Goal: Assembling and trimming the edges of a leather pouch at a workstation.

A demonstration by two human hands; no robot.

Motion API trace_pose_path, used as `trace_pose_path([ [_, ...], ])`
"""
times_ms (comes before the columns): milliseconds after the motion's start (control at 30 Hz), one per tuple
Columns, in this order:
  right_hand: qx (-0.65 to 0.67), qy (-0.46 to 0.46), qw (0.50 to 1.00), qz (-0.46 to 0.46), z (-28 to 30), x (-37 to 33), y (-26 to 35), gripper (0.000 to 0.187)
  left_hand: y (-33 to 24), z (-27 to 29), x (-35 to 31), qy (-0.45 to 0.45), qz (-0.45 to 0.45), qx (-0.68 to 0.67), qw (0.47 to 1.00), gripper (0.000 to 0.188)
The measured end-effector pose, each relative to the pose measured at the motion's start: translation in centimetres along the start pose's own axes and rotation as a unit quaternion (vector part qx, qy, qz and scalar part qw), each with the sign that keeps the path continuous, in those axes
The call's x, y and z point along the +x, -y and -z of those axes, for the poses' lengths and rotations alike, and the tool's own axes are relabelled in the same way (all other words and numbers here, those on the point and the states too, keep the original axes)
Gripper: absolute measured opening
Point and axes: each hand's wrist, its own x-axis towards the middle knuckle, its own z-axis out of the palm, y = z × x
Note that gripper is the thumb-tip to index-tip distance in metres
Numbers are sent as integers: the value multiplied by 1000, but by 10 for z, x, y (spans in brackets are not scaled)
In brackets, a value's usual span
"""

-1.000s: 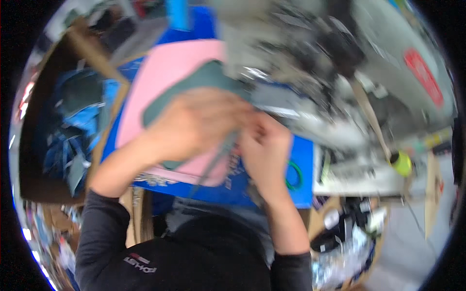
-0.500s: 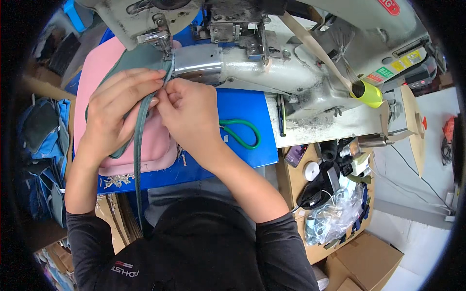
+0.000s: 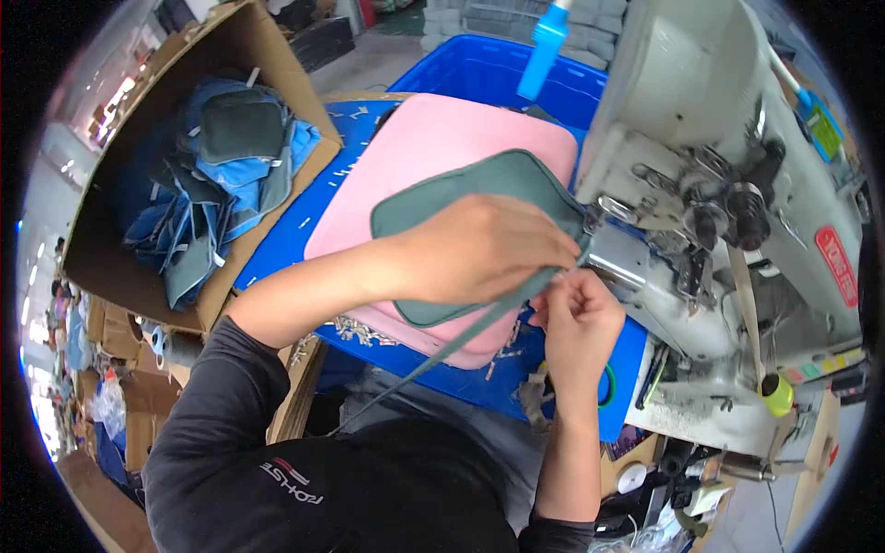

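A grey-green fabric panel (image 3: pixel 452 194) with rounded corners lies on a pink padded board (image 3: pixel 433 129), one edge at the sewing machine's presser foot (image 3: pixel 597 214). My left hand (image 3: pixel 489 244) lies over the panel, its fingers closed on the fabric edge just short of the foot. Close beside it, my right hand (image 3: pixel 583 318) pinches a long grey-green binding strip (image 3: pixel 433 358) near its upper end. Toward my lap the strip runs down in a slanting line. The fingertips partly hide where strip and panel meet.
The sewing machine (image 3: pixel 682 111) fills the right side. At left stands a cardboard box (image 3: pixel 97 221) with blue and grey fabric pieces (image 3: pixel 241 129). A blue crate (image 3: pixel 461 57) is behind the board. Scraps litter the blue tabletop (image 3: pixel 277 241); a green loop handle (image 3: pixel 607 385) shows beside my right wrist.
The view has swung left, bringing the cardboard box and blue crate in. Both hands stay at the presser foot; my left hand now reaches across the panel, more of which shows.
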Motion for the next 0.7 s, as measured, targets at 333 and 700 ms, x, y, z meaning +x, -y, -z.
trace_pose_path([
  [333,17,-5,1000,15,8,6,-5,11,-3,-15,2,11,-69,119,990,33],
  [700,21,-19,999,-30,15,7,10,10,-10,-21,-2,-27,-18,66,997,39],
])
